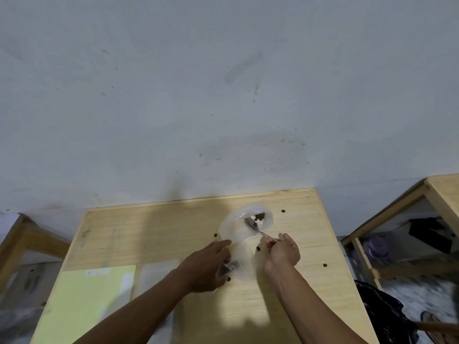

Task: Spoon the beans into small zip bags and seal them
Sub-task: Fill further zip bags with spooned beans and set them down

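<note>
Right hand (283,252) pinches the spoon (255,228) handle; bowl end sits inside the open big clear bag (238,234), near a few beans (260,216) at its far side. Left hand (208,266) grips a small zip bag (229,266) at the big bag's near-left edge, fingers curled round it. Loose beans scattered on wooden tabletop (173,232). Yellow sheet (92,301) lies near-left w/ flat clear bags (156,274) just beside it.

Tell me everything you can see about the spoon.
The spoon looks metal, small and shiny grey. Its bowl lies inside the open clear plastic bag, just short of the few brown beans there. Its thin handle slants toward the right hand, whose fingers pinch its end.
</note>
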